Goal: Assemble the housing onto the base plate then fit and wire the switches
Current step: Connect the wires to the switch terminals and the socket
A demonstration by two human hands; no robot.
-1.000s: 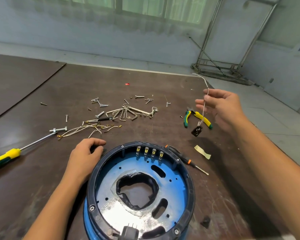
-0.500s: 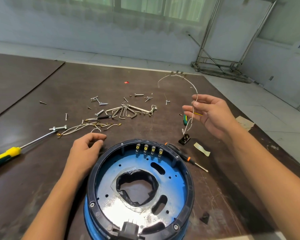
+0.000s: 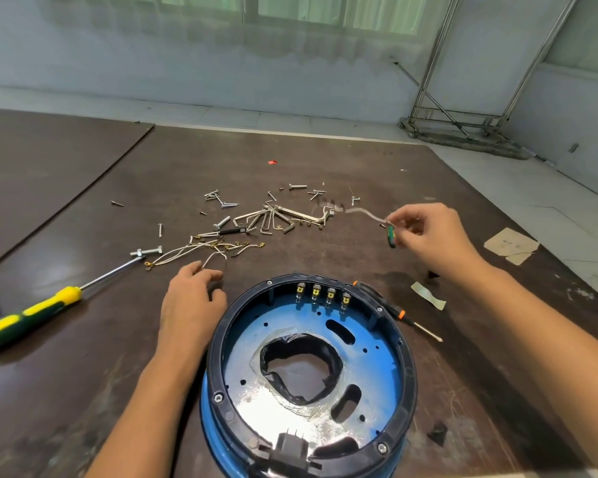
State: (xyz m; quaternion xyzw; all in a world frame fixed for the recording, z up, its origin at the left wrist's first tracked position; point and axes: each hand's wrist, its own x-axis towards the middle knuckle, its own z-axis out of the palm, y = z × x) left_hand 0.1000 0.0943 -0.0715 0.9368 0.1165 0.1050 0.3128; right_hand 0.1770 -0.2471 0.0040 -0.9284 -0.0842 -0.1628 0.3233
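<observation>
The main risk lies with the thin pale wire (image 3: 361,212), which trails slack and motion-blurred beyond the round black plastic housing ring (image 3: 215,374). On its way to the ring its free end could snag in the scatter of steel hex keys and screws (image 3: 266,220) lying on the far side. A light pinch on so thin a lead could also slip. The row of four small brass-tipped switches (image 3: 321,294) sits close-packed on the ring's far inner wall, so a terminal could easily go onto the wrong tab or bend one. Nothing steadies the ring, which may skate on the dark brown desk (image 3: 83,391) when a terminal is pushed home.

The right hand (image 3: 428,232) hovers beyond the ring and to its right, thumb and forefinger pinched on the wire, the other fingers curled loosely. It hangs just over green-handled pliers (image 3: 390,236) without gripping them. The left hand (image 3: 187,301) rests on the desk just left of the ring, relaxed and holding nothing. Its fingertips lie near a tangle of loose white wires (image 3: 187,251); whether they touch one I cannot tell.

The ring is seated on the round blue metal base plate (image 3: 370,370), nearest the person.
</observation>
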